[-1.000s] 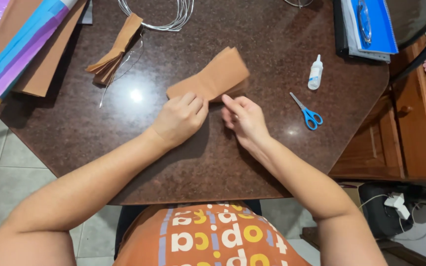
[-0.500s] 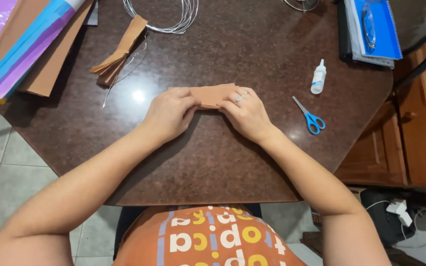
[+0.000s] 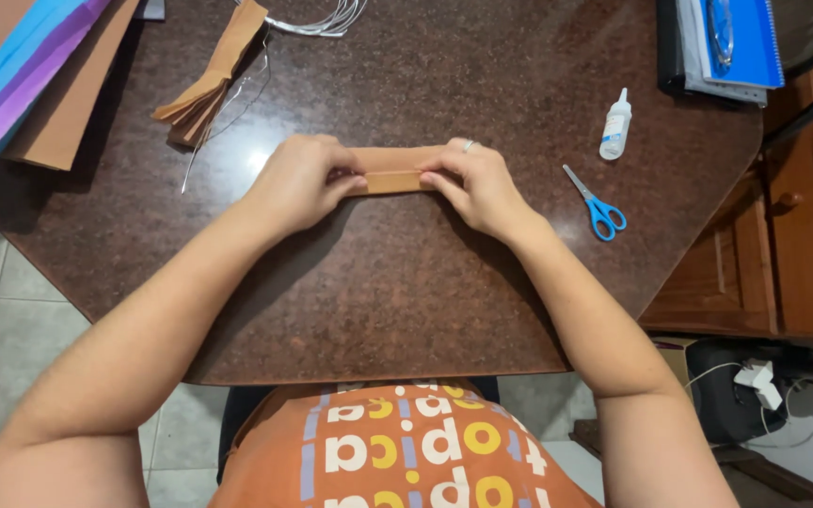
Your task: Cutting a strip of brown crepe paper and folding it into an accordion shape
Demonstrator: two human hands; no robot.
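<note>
A folded strip of tan paper (image 3: 393, 169) lies flat on the dark brown stone table (image 3: 397, 292), held between both hands. My left hand (image 3: 301, 181) pinches its left end with the fingers curled over the edge. My right hand (image 3: 475, 184), with a ring on one finger, presses and grips the right end. Only the middle of the strip shows between the fingers.
Blue-handled scissors (image 3: 597, 206) and a small white glue bottle (image 3: 616, 124) lie to the right. A bundle of folded tan paper (image 3: 209, 80) and thin wire (image 3: 317, 21) sit at the back left, beside coloured sheets (image 3: 21, 80). A blue notebook (image 3: 731, 42) is at the back right.
The tan paper lay longer and slanted a second ago; both hands have since folded it into a narrow level strip and closed on its ends.
</note>
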